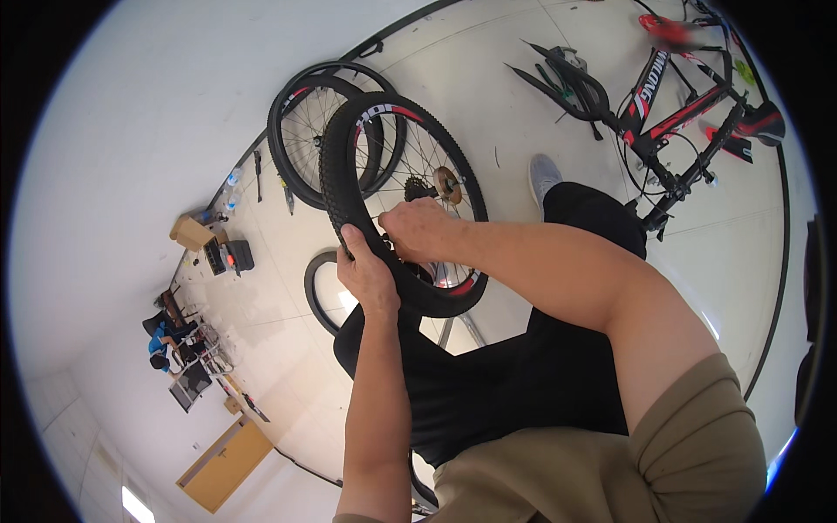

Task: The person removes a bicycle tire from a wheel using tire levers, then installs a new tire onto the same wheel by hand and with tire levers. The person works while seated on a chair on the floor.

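Note:
A bicycle wheel with a knobby black tyre [335, 179] stands tilted before me, close to my knees. My left hand [370, 277] is closed round the tyre's near left side, its thumb along the tread. Inside the rim, my right hand [420, 228] is curled, with its fingertips at the rim's inner edge; whatever they pinch is hidden behind them. Just beyond that hand are the wheel's black sprocket cluster [417, 188] and a brownish disc [448, 185] at the hub. Thin spokes [403, 146] run out to a black rim with red and white markings.
Behind the wheel, more bicycle wheels [281, 161] lean together by the wall. A loose tyre [316, 292] lies left of my knee. At right rests a black and red bicycle frame [641, 105]. Far left are a cardboard box [193, 234], a toolbox [237, 256] and a seated person [159, 344].

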Demonstrator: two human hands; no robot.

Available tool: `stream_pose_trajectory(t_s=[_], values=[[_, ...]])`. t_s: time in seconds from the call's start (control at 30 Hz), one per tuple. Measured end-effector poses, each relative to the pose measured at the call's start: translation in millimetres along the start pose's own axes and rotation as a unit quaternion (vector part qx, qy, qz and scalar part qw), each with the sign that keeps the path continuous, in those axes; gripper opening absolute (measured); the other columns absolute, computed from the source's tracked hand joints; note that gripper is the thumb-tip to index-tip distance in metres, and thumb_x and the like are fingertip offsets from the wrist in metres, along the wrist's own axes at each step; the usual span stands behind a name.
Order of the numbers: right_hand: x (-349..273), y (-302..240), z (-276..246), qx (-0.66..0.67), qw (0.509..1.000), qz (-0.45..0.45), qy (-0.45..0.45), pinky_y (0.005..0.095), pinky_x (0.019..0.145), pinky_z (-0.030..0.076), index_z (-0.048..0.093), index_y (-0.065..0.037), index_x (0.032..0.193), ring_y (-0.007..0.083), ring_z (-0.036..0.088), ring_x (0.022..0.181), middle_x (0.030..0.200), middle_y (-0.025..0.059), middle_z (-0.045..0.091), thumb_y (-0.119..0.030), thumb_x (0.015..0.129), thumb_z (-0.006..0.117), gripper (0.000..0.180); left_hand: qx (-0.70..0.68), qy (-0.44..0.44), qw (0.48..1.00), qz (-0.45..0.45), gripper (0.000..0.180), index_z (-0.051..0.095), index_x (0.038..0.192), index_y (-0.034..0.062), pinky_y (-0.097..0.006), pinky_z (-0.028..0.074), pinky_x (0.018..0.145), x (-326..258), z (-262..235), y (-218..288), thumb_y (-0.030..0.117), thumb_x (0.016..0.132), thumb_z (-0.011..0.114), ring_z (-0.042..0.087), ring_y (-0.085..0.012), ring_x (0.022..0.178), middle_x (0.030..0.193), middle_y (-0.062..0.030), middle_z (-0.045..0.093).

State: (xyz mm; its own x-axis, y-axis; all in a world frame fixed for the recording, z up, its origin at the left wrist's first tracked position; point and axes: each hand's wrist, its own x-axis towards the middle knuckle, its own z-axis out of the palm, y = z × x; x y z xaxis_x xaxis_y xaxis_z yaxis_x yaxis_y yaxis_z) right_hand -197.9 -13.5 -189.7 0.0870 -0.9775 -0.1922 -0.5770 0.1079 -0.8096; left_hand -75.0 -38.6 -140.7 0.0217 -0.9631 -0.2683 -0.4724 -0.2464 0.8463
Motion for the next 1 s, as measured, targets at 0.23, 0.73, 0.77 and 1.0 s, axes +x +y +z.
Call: stream_pose_trajectory(t_s=[0.23, 0.73, 0.77, 1.0], values=[[9, 2, 6, 0.029, 0.999, 0.019, 0.008, 0.0461, 0.083, 0.057, 0.073, 0.001, 0.097, 0.0352, 0.073, 0.098, 0.098, 0.0211, 0.074, -0.012, 0.077, 0.069, 0.024, -0.029, 0.029, 0.999, -0.025, 0.056, 0.056, 0.096, -0.0018, -0.031, 0.052, 0.053, -20, -4, -15, 0.053, 0.103, 0.052, 0.062, -0.0189, 0.060, 0.078, -0.0096, 0.062], [16, 1, -14, 0.089, 0.993, 0.079, -0.003, 0.0464, 0.096, 0.054, 0.072, -0.001, 0.108, 0.0353, 0.069, 0.110, 0.113, 0.0213, 0.072, -0.008, 0.082, 0.065, 0.028, -0.045, 0.041, 0.998, 0.023, 0.047, 0.055, 0.099, -0.0022, -0.030, 0.052, 0.053, -49, -21, -75, 0.044, 0.107, 0.047, 0.061, -0.0181, 0.058, 0.075, -0.0098, 0.063], [16, 1, -14, 0.091, 0.992, 0.083, -0.001, 0.0463, 0.096, 0.054, 0.072, -0.001, 0.108, 0.0352, 0.069, 0.111, 0.113, 0.0209, 0.072, -0.008, 0.082, 0.065, 0.028, -0.055, 0.037, 0.998, 0.011, 0.047, 0.055, 0.098, -0.0021, -0.030, 0.053, 0.055, -52, -20, -73, 0.043, 0.107, 0.047, 0.062, -0.0180, 0.059, 0.075, -0.0095, 0.063], [6, -6, -15, 0.079, 0.995, 0.053, -0.024, 0.0457, 0.092, 0.055, 0.073, -0.006, 0.115, 0.0345, 0.070, 0.104, 0.105, 0.0185, 0.074, -0.008, 0.080, 0.066, 0.036, -0.072, 0.025, 0.997, -0.006, 0.048, 0.053, 0.108, 0.0010, -0.035, 0.057, 0.060, -74, -27, -86, 0.048, 0.107, 0.044, 0.066, -0.0243, 0.068, 0.090, -0.0126, 0.063]])
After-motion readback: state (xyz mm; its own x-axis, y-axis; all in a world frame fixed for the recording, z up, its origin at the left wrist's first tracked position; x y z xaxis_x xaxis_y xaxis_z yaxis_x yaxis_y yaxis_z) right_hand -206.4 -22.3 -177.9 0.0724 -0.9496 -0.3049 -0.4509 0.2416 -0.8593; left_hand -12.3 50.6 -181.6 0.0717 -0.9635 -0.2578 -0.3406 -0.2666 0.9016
